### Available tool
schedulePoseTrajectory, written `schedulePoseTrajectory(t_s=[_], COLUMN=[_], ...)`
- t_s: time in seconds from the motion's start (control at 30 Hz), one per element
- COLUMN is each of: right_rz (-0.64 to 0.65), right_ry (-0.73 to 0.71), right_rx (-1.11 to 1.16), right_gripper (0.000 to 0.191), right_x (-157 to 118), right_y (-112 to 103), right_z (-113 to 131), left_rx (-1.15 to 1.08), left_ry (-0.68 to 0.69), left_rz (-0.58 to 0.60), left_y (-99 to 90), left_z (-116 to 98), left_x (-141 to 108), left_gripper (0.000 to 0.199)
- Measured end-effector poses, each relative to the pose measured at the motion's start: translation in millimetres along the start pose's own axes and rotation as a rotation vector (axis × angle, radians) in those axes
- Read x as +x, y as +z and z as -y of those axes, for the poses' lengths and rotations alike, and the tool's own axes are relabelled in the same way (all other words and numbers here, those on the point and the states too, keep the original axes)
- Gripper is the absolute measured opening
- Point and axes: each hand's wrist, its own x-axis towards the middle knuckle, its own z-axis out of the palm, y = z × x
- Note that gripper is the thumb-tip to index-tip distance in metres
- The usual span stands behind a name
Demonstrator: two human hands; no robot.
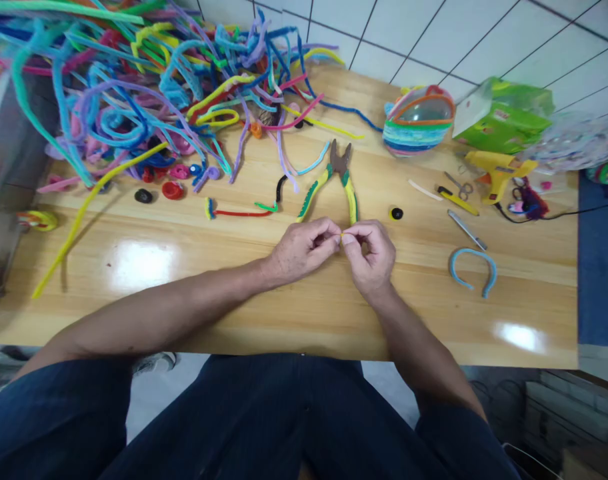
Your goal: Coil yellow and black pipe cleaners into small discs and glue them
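Observation:
My left hand and my right hand meet fingertip to fingertip over the middle of the table. Both pinch a tiny yellow piece of pipe cleaner, mostly covered by the fingers. Just beyond them lie pliers with green and yellow handles, jaws pointing away and spread apart. Left of the pliers rests a red pipe cleaner with a blue and yellow end, a green piece and a black piece. A small black coil in yellow sits right of my right hand.
A large tangle of coloured pipe cleaners fills the back left. One long yellow pipe cleaner sticks out toward me. To the right are a striped basket, a yellow glue gun, scissors, a cutter and a blue curved pipe cleaner.

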Motion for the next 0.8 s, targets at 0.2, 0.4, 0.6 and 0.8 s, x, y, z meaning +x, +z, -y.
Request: schedulePoseTrajectory(t_s=[0.2,0.4,0.6,0.8], right_rz=[-0.029,-0.011,-0.059,0.011], right_ry=[0.112,0.161,0.062,-0.015], right_rx=[0.019,-0.073,-0.190,-0.377], right_gripper=[0.015,0.012,0.013,0.007], right_x=[-3,1,11,16], right_y=[-4,-2,0,7], right_z=[-5,-4,-16,-26], left_rx=[-0.042,-0.119,-0.280,-0.335], left_ry=[-0.079,-0.114,-0.127,-0.175], left_rz=[-0.014,-0.047,-0.281,-0.323], left_y=[-2.0,-0.2,0.2,-0.3], left_z=[-2,2,12,15], left_x=[2,1,5,11], left_gripper=[0.014,0.013,0.027,0.023])
